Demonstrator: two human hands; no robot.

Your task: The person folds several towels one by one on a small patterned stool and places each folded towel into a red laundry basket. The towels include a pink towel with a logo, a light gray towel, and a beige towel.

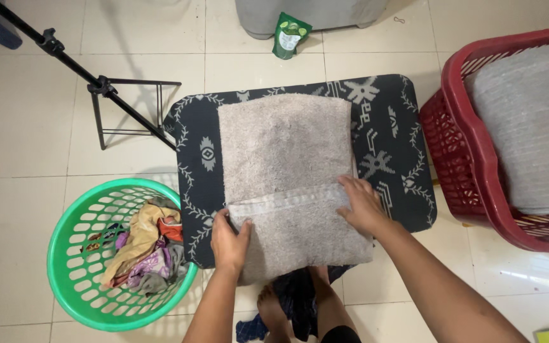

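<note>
1. A beige towel [284,171] is spread over a small table [395,146] covered with a dark patterned cloth; the towel fills the middle of the view, and its near edge hangs over the table at 6 o'clock.
2. The left hand [229,241] is laid on the towel's near left corner, at 7 o'clock from the towel's middle, with the fingers curled around the edge so that the fabric is gripped.
3. The right hand [362,204] is pressed on the towel's right edge, at 4 o'clock from its middle, beside the paler stitched band; the fingers are spread and no clenching is seen, though whether a fold is pinched beneath cannot be told.
4. A green basket [71,267] with mixed coloured clothes [147,244] is seen at 8 o'clock, just beside the table.
5. A red basket [452,127] holding a folded grey towel [532,127] is placed at 3 o'clock, close to the table's right side.
6. A black tripod [106,86] is stood at 10 o'clock, and a green pouch [289,35] is propped at 12 o'clock on the tiled floor [27,140].
7. The person's bare feet [271,311] are seen at 6 o'clock under the table.
</note>
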